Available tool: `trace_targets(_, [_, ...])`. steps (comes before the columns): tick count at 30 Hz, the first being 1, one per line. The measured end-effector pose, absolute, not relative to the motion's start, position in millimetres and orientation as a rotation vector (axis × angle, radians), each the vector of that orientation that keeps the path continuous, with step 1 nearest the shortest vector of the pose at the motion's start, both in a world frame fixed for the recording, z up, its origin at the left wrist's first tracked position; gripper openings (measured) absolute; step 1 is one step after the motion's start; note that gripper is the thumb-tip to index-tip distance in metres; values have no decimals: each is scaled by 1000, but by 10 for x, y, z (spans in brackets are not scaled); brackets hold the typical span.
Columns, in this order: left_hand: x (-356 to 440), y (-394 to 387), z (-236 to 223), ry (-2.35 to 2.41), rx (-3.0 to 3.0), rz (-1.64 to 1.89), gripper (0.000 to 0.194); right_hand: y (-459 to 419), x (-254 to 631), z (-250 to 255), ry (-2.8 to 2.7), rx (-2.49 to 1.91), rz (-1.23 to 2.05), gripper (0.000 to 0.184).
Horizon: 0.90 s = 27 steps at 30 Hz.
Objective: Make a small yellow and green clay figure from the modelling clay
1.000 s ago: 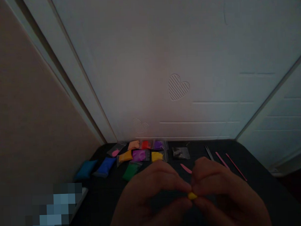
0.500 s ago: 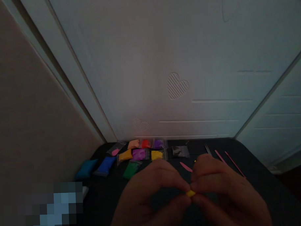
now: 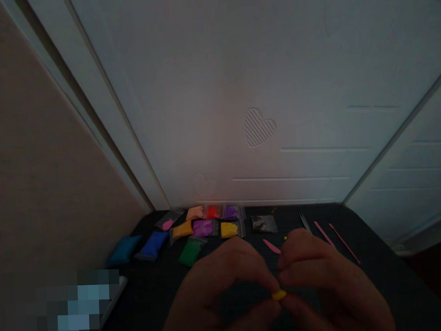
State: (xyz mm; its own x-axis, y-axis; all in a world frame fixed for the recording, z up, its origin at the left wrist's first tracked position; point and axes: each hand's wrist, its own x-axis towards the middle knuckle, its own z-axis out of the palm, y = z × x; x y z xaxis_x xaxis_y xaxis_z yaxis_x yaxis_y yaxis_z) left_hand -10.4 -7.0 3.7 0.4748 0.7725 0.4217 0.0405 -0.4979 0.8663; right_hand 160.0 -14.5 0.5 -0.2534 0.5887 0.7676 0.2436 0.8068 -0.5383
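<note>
Between the fingertips of both hands sits a small lump of yellow modelling clay (image 3: 279, 295), low in the view. My left hand (image 3: 224, 286) pinches it from the left with thumb and forefinger. From the right, my right hand (image 3: 329, 282) grips it the same way, its fingertips meeting those of the left. Just beyond my hands lies a pink clay knife (image 3: 271, 246), partly hidden by the right hand. A tiny yellow bit (image 3: 285, 238) rests beside it on the dark table (image 3: 145, 303).
Several clay packets lie at the back left, among them yellow (image 3: 229, 229), green (image 3: 190, 252) and blue (image 3: 153, 245). A black clay packet (image 3: 264, 224) is further right. Tweezers (image 3: 305, 222) and thin pink tools (image 3: 344, 242) lie right. A white panel (image 3: 204, 113) rises behind the table.
Both hands have dipped slightly with the yellow clay. The lump looks a little flatter and wider between the fingertips. The packets and tools stay where they were.
</note>
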Motion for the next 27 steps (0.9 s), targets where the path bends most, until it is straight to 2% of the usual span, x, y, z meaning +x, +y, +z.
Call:
trace_targets(16, [-138, -94, 38, 722, 1810, 929, 12, -121, 1617, 0, -1883, -633, 376, 22])
trace_targets(27, [-128, -68, 70, 686, 1881, 1003, 13, -130, 1627, 9, -1895, -635, 355, 20])
